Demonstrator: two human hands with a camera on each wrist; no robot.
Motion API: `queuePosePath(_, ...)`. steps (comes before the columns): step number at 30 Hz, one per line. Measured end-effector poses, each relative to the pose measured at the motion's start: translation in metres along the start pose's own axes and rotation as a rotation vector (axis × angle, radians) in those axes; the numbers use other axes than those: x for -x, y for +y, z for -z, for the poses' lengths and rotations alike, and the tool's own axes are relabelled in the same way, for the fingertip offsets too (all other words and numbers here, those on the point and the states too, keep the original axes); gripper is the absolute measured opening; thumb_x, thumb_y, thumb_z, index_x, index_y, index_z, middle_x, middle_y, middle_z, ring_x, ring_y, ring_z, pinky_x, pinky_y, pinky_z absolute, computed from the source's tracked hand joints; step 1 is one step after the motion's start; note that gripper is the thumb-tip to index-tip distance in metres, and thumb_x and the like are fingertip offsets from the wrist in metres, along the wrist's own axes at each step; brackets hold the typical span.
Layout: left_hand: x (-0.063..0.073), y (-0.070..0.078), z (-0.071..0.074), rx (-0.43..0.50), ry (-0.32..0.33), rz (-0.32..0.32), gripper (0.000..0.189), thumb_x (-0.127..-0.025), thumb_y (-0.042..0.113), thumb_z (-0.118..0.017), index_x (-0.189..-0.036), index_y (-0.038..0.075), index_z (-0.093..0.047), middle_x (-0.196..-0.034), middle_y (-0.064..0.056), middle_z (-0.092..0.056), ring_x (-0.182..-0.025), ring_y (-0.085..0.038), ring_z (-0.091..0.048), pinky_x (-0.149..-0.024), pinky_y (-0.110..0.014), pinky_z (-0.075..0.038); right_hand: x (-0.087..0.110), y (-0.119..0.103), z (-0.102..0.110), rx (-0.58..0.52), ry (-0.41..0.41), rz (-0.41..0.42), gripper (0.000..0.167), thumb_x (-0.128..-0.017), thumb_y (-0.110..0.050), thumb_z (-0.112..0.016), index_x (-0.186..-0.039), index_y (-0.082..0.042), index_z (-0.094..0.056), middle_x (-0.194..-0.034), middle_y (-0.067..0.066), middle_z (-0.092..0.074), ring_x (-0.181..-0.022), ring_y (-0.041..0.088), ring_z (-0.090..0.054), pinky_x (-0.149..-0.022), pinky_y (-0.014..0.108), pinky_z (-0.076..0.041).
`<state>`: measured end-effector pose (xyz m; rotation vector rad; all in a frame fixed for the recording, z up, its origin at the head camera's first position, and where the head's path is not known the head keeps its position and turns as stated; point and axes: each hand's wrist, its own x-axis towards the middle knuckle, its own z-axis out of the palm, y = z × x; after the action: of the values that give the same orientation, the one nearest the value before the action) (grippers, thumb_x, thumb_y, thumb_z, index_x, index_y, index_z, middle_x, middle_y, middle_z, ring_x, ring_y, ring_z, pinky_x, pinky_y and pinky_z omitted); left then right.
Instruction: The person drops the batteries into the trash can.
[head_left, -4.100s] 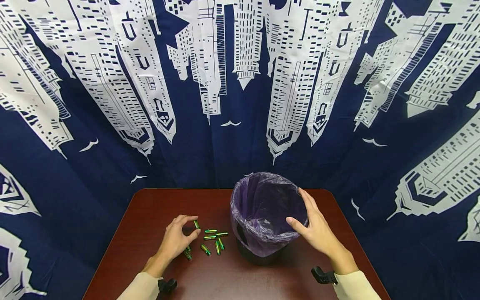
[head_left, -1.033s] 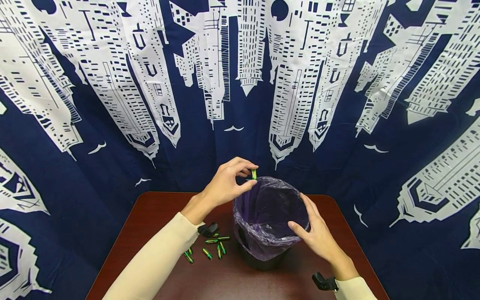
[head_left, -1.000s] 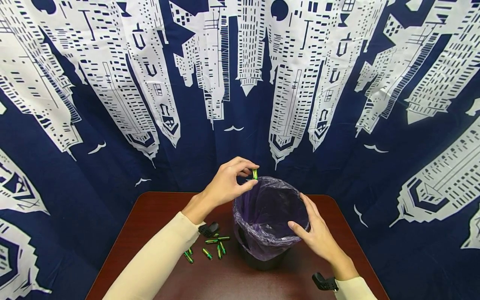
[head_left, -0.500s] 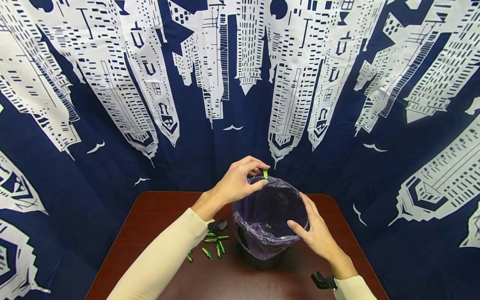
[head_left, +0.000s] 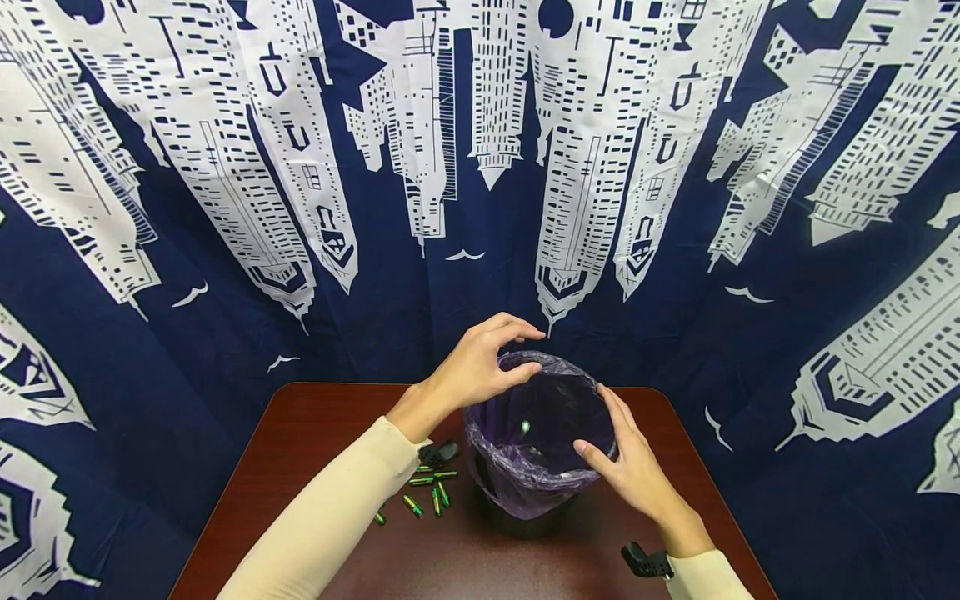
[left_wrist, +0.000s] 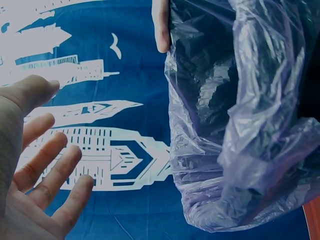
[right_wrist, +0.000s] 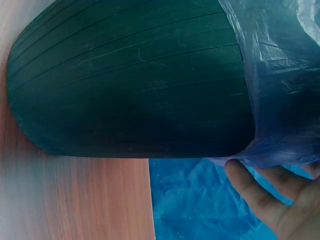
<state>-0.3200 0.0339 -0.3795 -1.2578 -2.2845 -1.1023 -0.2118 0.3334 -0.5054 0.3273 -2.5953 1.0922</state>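
In the head view my left hand is over the back left rim of a dark bin lined with a purple plastic bag. Its thumb and fingers are spread apart and hold nothing; the left wrist view also shows the palm bare. Below it, inside the bag, a small bright battery appears in mid-opening. My right hand rests at the bin's right rim, fingers nearly straight against the bag and thumb over the opening. In the right wrist view its fingertips touch the bag's outer side.
Several green and gold batteries lie loose on the brown table left of the bin, some partly hidden by the left wrist and sleeve. A navy curtain with white printed buildings hangs behind the table.
My left hand picked up a battery from the table, carried it right to above the bin, and has now let it go; it is inside the bag's opening. The right hand stays at the rim.
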Motion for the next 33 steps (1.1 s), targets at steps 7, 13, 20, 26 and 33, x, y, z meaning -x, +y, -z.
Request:
queuePosePath(7, 0.003, -0.001, 0.002, -0.020, 0.011, 0.006, 0.046, -0.101, 0.022, -0.093, -0.144, 0.014, -0.081, -0.144, -0.006, -0.077, -0.133, -0.025, -0.077, -0.121, -0.041, -0.062, 0.000, 0.000, 0.001, 0.001, 0.003, -0.003, 0.103, -0.103, -0.039, -0.080, -0.186, -0.012, -0.024, -0.190, 0.025, -0.029, -0.170, 0.062, -0.036, -0.125, 0.095, -0.031)
queuePosePath(13, 0.008, -0.004, 0.004, -0.027, -0.002, 0.032, 0.046, -0.103, 0.025, -0.092, -0.147, 0.016, -0.080, -0.146, -0.004, -0.076, -0.141, -0.025, -0.074, -0.127, -0.043, -0.059, 0.000, 0.000, 0.001, 0.001, 0.004, -0.006, 0.103, -0.103, -0.039, -0.080, -0.186, -0.011, -0.024, -0.190, 0.025, -0.029, -0.170, 0.062, -0.036, -0.125, 0.095, -0.032)
queuePosePath(20, 0.018, -0.010, 0.007, -0.037, 0.006, 0.048, 0.048, -0.103, 0.026, -0.091, -0.148, 0.017, -0.078, -0.147, -0.005, -0.076, -0.142, -0.027, -0.074, -0.127, -0.047, -0.059, 0.000, 0.001, 0.001, -0.002, 0.017, -0.002, 0.103, -0.103, -0.037, -0.081, -0.185, -0.010, -0.026, -0.189, 0.025, -0.031, -0.168, 0.062, -0.038, -0.125, 0.095, -0.032)
queuePosePath(26, 0.032, -0.019, 0.009, -0.044, 0.019, 0.067, 0.047, -0.103, 0.027, -0.091, -0.147, 0.019, -0.079, -0.145, -0.004, -0.077, -0.140, -0.027, -0.075, -0.125, -0.047, -0.060, 0.001, 0.002, -0.001, -0.002, 0.016, 0.002, 0.103, -0.103, -0.036, -0.081, -0.185, -0.010, -0.026, -0.189, 0.025, -0.031, -0.169, 0.061, -0.038, -0.125, 0.094, -0.032)
queuePosePath(33, 0.051, -0.030, 0.014, -0.028, 0.041, 0.108, 0.046, -0.103, 0.027, -0.091, -0.147, 0.017, -0.079, -0.145, -0.005, -0.077, -0.141, -0.028, -0.074, -0.126, -0.049, -0.060, 0.000, 0.000, -0.001, -0.002, 0.009, 0.005, 0.103, -0.103, -0.038, -0.080, -0.185, -0.011, -0.026, -0.189, 0.025, -0.031, -0.169, 0.060, -0.038, -0.125, 0.095, -0.032)
